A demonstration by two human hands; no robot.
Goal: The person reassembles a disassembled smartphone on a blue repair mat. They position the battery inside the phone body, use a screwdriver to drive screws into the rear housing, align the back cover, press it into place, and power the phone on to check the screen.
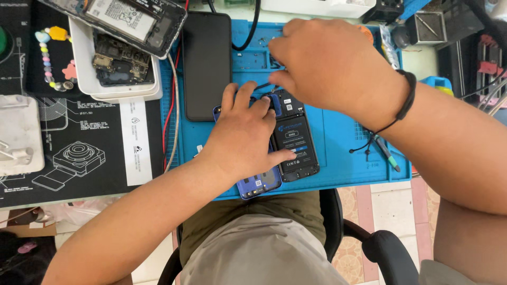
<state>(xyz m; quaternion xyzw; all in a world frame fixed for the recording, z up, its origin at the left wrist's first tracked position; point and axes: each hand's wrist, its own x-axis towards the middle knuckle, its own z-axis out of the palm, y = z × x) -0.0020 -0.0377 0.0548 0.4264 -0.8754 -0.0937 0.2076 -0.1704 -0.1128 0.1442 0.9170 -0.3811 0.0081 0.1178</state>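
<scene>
blue silicone work mat (338, 174) covers the middle of the bench, with a black printed mat (79, 158) beside it on the left and tiled floor showing below the bench edge

one opened blue phone (288, 142) lies face down near the front of the blue mat, its back cover off and its black battery (296, 142) exposed; its lower end sits close to the mat's front edge. the left hand (245, 134) lies flat over the left half of this phone, fingers spread and pressing down, thumb stretched across to the battery's lower part. the right hand (327, 66) hovers over the phone's top end, fingers pinched closed around a thin dark tool (262, 85) whose tip points toward the phone's upper left corner; what kind of tool it is cannot be told

counted about the bench: three other phones — one whole black phone (207, 63) lying flat just left of the hands, one dismantled phone (124, 60) in a white tray (84, 58), and one open phone with a pale battery (127, 18) stacked tilted on top of it. one beaded charm strap (50, 58) lies on the black mat, and one white block (18, 134) sits at the far left edge. one black cable (251, 29) curves down from the back, and red and white wires (171, 105) run along the seam between the two mats

open mat remains to the right of the phone, up to a pair of tweezers (388, 153) near the right edge; the left side is crowded
</scene>
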